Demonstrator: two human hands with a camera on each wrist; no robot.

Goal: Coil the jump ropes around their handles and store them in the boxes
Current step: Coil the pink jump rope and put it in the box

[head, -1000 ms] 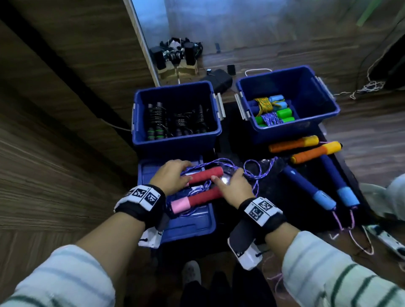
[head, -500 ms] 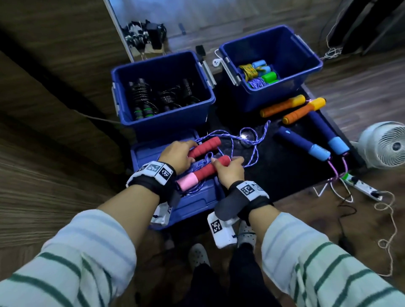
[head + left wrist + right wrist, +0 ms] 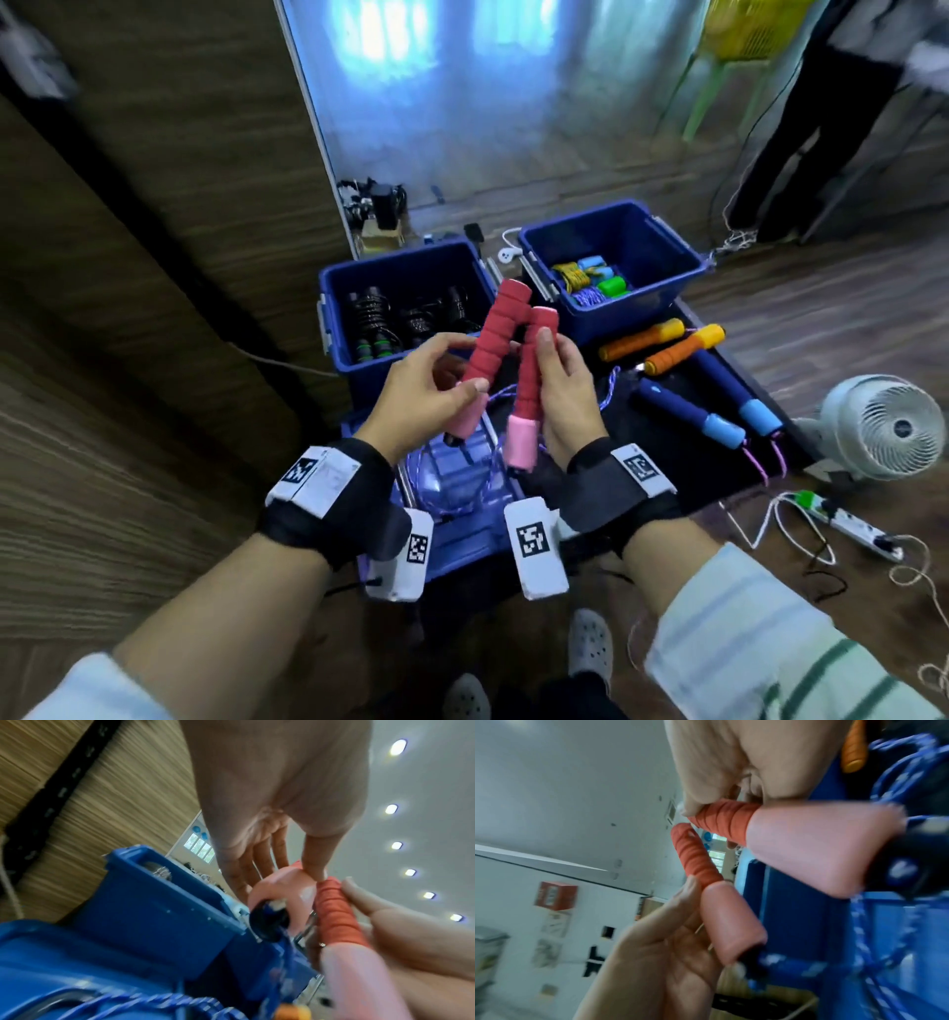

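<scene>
Both red foam jump-rope handles (image 3: 506, 354) now lifted off the flat blue plastic lid (image 3: 462, 545).
Left hand (image 3: 421, 395) pinches 1 handle, right hand (image 3: 562, 401) grips the other; purple-white cord (image 3: 452, 493) hangs uncoiled, so winding looks next.

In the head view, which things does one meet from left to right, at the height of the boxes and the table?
Left blue box with black ropes → red handles held up → right blue box with coloured ropes → orange handles → blue handles → white fan.

White fan (image 3: 891, 433), power strip (image 3: 852, 528)
</scene>
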